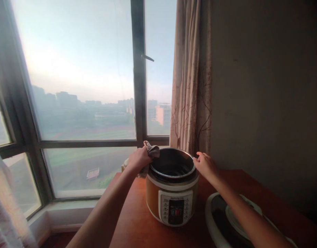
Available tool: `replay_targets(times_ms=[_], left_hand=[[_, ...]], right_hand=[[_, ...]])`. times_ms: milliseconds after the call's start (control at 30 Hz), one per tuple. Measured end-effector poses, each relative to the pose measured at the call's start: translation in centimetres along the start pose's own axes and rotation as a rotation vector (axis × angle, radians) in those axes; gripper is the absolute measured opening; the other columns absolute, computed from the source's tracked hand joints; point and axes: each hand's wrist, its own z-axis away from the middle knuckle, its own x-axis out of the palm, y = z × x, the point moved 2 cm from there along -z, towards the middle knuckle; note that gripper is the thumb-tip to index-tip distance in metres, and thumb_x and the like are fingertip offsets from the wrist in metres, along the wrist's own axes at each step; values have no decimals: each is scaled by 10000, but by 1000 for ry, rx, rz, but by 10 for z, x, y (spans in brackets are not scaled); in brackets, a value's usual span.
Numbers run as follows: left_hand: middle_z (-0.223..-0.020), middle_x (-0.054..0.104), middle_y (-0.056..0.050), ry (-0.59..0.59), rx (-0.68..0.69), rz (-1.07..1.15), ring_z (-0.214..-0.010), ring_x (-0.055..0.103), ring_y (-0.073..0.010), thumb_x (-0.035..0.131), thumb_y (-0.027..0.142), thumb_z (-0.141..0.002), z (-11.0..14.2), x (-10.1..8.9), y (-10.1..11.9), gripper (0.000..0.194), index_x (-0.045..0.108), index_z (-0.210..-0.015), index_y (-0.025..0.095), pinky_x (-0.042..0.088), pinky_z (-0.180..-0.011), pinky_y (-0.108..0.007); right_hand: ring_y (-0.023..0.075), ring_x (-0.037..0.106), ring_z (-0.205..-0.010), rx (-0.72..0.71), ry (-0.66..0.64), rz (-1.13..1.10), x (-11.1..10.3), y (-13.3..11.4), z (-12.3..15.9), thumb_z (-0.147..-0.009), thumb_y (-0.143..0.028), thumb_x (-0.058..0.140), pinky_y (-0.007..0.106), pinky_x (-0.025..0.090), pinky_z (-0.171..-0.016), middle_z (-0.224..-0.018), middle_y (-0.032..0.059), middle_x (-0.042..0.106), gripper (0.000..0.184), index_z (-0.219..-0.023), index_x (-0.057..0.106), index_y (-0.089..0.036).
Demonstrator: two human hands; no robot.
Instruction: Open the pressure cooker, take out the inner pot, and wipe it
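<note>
An electric pressure cooker with an orange-brown body and a white front panel stands on the table. In it sits a dark inner pot, its shiny rim showing above the cooker's white collar. My left hand is closed on a patterned cloth at the pot's left rim; part of the cloth hangs below the hand. At the right rim, my right hand pinches the pot's edge between thumb and fingers. The pot's inside looks dark, and its bottom is hard to make out.
The cooker's lid lies on the reddish-brown table at the lower right, partly under my right forearm. Behind the table are a large window and a patterned curtain. A bare wall rises on the right.
</note>
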Motion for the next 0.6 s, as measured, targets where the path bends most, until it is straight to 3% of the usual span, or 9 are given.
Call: replay_targets(times_ms=[133, 333, 600], left_hand=[[-1109, 745, -182, -73, 49, -19, -1030, 697, -393, 776, 511, -633, -2, 3, 9, 581, 646, -1111, 208, 538, -779, -410], [-1086, 756, -177, -37, 27, 0, -985, 722, -364, 703, 255, -676, -5, 10, 6, 356, 677, -1027, 199, 536, -740, -383], [-1036, 780, -109, 51, 11, 66, -987, 729, -314, 689, 254, -674, -28, 28, 1, 326, 703, -1000, 245, 535, -731, -326]], right_hand=[[357, 707, -935, 7, -133, 114, -11, -19, 3, -866, -372, 544, 414, 497, -776, -974, 194, 746, 356, -1059, 747, -151], [345, 727, -926, 20, -241, 167, -12, -28, -2, -742, -227, 586, 344, 475, -681, -970, 191, 766, 249, -898, 772, -170], [299, 718, -987, 75, -250, 128, 5, -23, -25, -815, -259, 581, 311, 494, -722, -1019, 156, 766, 257, -962, 774, -172]])
